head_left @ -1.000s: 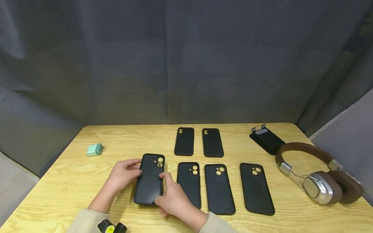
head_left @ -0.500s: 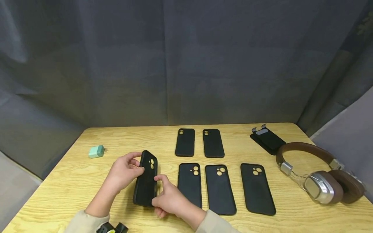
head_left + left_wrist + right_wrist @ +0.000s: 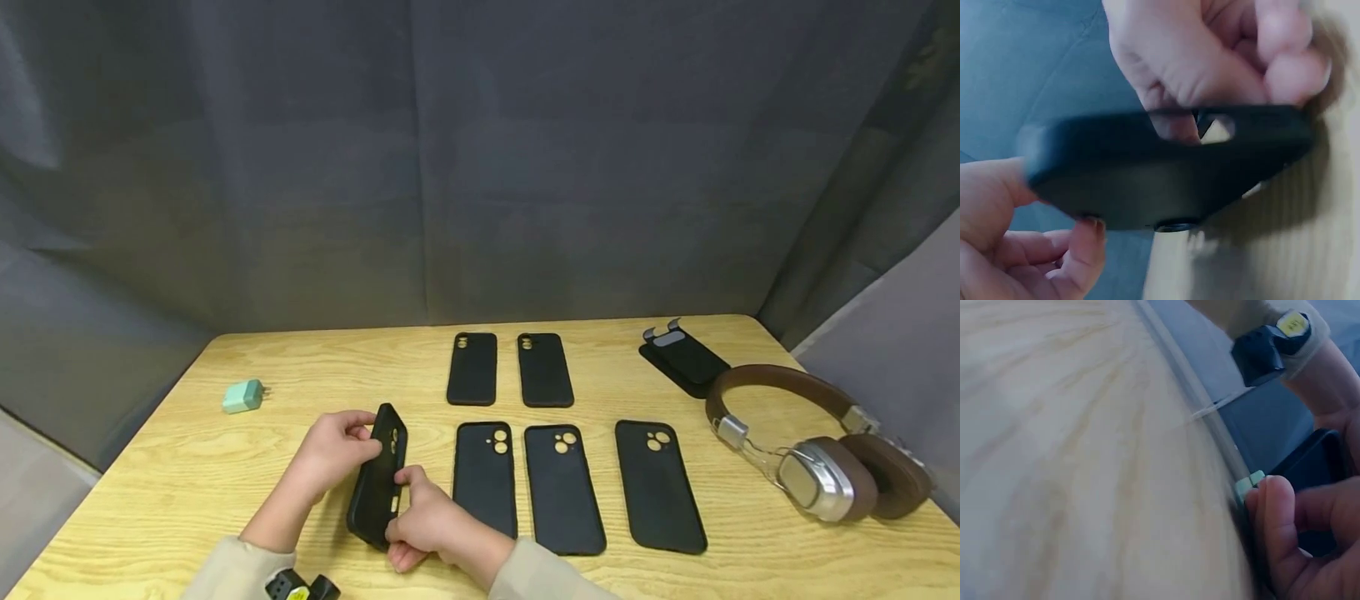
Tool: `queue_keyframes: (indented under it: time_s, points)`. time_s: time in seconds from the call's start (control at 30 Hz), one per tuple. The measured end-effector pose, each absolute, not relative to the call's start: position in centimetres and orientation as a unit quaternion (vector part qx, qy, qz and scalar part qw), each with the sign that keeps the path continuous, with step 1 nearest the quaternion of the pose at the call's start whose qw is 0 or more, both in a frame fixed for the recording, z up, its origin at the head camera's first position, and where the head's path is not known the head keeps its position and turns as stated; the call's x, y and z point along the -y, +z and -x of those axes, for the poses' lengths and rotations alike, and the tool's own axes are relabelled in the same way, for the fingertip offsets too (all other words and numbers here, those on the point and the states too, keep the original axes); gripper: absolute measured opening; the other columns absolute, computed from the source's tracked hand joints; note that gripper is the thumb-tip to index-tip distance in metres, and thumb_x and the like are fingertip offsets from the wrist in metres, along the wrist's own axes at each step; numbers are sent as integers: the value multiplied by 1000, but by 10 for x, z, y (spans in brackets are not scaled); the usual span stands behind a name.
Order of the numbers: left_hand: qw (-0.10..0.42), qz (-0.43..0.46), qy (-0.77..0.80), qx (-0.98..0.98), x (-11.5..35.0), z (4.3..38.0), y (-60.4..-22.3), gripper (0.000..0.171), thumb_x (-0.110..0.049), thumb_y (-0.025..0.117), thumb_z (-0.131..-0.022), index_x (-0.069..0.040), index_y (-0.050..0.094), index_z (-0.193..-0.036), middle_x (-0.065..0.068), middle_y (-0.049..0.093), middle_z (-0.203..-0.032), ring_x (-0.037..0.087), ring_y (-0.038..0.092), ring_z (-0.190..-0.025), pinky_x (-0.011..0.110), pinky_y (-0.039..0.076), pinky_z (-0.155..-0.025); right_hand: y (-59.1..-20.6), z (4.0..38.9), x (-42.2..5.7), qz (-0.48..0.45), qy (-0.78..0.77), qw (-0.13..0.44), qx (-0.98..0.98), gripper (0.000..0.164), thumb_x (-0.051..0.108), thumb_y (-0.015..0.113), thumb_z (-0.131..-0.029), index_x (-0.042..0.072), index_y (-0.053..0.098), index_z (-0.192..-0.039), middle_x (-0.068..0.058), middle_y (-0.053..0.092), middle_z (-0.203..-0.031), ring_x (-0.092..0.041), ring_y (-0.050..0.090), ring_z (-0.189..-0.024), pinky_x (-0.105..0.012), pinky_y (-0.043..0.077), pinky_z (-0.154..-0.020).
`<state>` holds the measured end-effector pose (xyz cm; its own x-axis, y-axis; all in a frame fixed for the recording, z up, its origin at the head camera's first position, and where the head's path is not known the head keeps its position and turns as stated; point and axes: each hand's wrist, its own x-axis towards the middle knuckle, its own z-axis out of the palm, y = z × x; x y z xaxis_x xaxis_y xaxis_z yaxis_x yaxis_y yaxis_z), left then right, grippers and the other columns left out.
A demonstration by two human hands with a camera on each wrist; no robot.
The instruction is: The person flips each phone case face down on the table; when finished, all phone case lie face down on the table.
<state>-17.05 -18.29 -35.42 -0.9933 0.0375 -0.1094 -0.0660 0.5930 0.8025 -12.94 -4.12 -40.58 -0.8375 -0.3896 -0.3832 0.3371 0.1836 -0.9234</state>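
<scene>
Forearms (image 3: 276, 512) angled from 7 and 4 o'clock, you hold a black phone case (image 3: 369, 500) at 7 o'clock in the head view, steeply tilted at the bench (image 3: 322, 367). Your left hand (image 3: 332, 452) pinches its edge near 10 o'clock; your right hand (image 3: 429, 521) has its grip on the edge near 4. Camera openings pierce the case near its top, with cut-outs along an edge. Three similar cases (image 3: 564, 492) lie at 3 o'clock from it.
</scene>
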Motion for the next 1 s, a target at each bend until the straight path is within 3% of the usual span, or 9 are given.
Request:
queue_keyframes:
  time_s: [0.2,0.4,0.5,0.7,0.87,1.0]
  points:
    - [70,5,515,-854,183,168,-364,42,-2,59,-79,8,54,-120,7,55,-82,14,50,-70,25,43,-60,-405,129,44,10,-630,276,-726,47,-10,55,-83,7,34,-122,-8,53,-48,-9,48,-34,-24,46,-37]
    - [127,21,608,-784,180,165,-374,44,-11,60,-86,3,48,-126,6,56,-79,12,50,-61,23,42,-55,-404,130,44,7,-637,288,-715,48,-7,53,-85,6,33,-127,-7,52,-49,-9,49,-35,-22,45,-37]
    - [128,29,628,-767,175,162,-379,44,-12,60,-88,1,46,-127,6,56,-80,12,50,-61,22,41,-53,-405,127,41,4,-659,286,-695,49,-6,50,-86,4,34,-131,-6,53,-53,-9,51,-38,-21,47,-40]
    - [117,34,639,-759,169,161,-380,42,-11,60,-87,1,47,-125,6,55,-79,12,49,-59,22,39,-52,-409,118,37,12,-735,209,-645,41,-5,44,-86,-2,39,-127,-7,52,-67,-10,55,-47,-25,52,-49]
    - [115,43,641,-758,171,161,-383,39,-10,59,-88,-1,48,-125,8,54,-80,13,51,-59,22,41,-52,-403,112,34,21,-761,174,-625,28,6,50,-90,2,49,-117,-7,53,-74,-11,57,-55,-26,54,-55]
    - [113,48,643,-756,168,159,-383,39,-13,59,-89,-3,48,-125,10,56,-82,13,53,-60,23,42,-53,-399,111,34,21,-757,165,-632,27,17,59,-89,3,56,-112,-4,54,-77,-10,58,-62,-29,55,-62]
